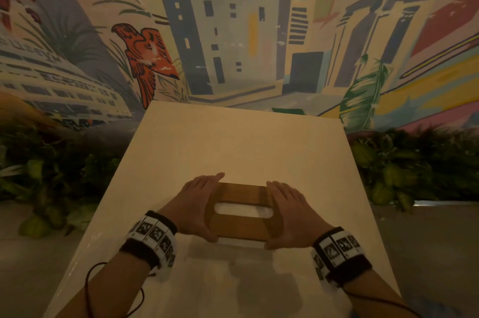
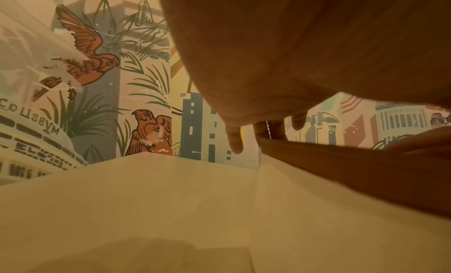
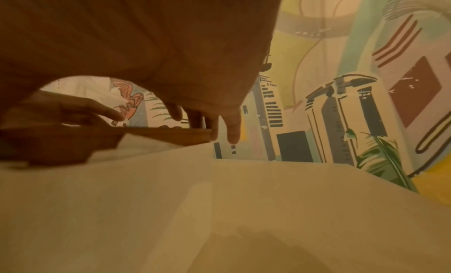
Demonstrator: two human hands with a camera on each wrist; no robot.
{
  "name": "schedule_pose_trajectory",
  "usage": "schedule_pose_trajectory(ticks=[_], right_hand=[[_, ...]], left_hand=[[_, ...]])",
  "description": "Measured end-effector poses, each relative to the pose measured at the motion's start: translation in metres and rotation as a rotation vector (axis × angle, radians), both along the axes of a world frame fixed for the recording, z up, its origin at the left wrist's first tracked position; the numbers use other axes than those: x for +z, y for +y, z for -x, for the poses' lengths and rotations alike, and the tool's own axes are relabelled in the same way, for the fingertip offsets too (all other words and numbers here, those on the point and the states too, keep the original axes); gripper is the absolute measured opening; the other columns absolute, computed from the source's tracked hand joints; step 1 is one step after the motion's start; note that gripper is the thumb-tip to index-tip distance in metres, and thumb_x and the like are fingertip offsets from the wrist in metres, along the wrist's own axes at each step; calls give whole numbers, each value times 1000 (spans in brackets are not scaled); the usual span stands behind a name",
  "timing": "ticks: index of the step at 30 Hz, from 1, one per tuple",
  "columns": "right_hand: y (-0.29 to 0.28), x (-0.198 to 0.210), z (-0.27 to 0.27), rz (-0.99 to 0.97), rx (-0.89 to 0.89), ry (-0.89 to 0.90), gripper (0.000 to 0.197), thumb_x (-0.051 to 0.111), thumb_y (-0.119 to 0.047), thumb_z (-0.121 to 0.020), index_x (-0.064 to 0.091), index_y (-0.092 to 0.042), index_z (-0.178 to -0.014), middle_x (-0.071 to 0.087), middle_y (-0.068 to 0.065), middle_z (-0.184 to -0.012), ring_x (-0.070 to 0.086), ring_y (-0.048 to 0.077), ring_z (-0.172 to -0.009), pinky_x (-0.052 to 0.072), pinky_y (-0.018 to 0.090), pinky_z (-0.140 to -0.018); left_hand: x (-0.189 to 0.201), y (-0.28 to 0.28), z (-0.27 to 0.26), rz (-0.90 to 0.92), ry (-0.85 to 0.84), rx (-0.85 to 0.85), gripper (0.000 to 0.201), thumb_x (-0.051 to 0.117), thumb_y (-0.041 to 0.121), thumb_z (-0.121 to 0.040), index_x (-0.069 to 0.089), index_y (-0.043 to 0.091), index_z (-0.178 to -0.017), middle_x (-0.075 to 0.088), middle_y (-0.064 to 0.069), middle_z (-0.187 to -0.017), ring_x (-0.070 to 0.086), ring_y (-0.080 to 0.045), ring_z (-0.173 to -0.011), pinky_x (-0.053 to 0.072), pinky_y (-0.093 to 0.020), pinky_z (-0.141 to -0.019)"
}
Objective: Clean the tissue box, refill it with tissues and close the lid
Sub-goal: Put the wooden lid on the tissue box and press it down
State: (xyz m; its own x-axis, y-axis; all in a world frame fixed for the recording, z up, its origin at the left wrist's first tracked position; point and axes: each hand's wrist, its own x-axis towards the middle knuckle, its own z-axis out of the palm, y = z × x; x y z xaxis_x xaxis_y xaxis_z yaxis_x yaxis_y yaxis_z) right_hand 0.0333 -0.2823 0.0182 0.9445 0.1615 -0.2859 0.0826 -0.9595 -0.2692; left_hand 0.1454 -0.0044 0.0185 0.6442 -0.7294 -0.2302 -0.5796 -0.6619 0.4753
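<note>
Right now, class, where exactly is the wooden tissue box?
In the head view the wooden tissue box sits on the near middle of the pale table, held between the left hand and right hand.

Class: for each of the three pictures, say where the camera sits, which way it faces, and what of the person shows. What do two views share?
Head: looks down at the table; both forearms, left hand and right hand on the box.
Left wrist: looks along the left hand toward the mural.
Right wrist: looks along the right hand; left hand visible.
All share the box.
</note>
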Motion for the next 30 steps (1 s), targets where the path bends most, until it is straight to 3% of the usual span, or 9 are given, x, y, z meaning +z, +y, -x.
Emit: schedule_pose_trajectory(ticks=[4, 8, 14, 24, 30], right_hand=[[-2, 2, -2, -30, 20, 5, 138, 69, -76, -50, -6, -20, -151, 14, -2, -153, 13, 21, -140, 22, 41, -115], [-1, 2, -2, -57, -5, 19, 140, 71, -74, -50, -4, -15, -152, 13, -1, -153, 14, 19, -139, 27, 38, -114], [1, 2, 0, -76, -33, 45, 139, 74, -71, -52, -2, -12, -152, 10, -1, -154, 11, 19, -140, 26, 33, -114], [2, 0, -3, -69, -79, 94, 141, 79, -69, -47, 0, -18, -151, 10, -3, -155, 13, 18, -141, 29, 36, -114], [7, -1, -4, -9, -77, 68, 138, 80, -66, -48, 4, -14, -151, 16, 1, -153, 18, 21, -138, 28, 36, -114]], left_hand=[[-1, 0, 2, 7, 4, -11, 142, 79, 70, -39, -3, 33, -149, 24, 8, -148, 22, -17, -137, 21, -43, -116], [-4, 0, 2, 5, 19, 2, 143, 79, 72, -39, -5, 33, -149, 23, 6, -150, 22, -18, -138, 22, -43, -116], [-6, 0, 2, 1, 31, 10, 142, 80, 70, -40, -4, 31, -149, 23, 7, -151, 22, -17, -138, 22, -42, -117], [-11, 2, 2, -36, 34, 46, 145, 78, 74, -36, -1, 30, -150, 23, 5, -153, 23, -19, -139, 22, -41, -117], [-18, 2, 3, -36, -30, 31, 141, 75, 76, -37, 4, 30, -150, 25, 6, -152, 25, -17, -138, 20, -42, -117]])
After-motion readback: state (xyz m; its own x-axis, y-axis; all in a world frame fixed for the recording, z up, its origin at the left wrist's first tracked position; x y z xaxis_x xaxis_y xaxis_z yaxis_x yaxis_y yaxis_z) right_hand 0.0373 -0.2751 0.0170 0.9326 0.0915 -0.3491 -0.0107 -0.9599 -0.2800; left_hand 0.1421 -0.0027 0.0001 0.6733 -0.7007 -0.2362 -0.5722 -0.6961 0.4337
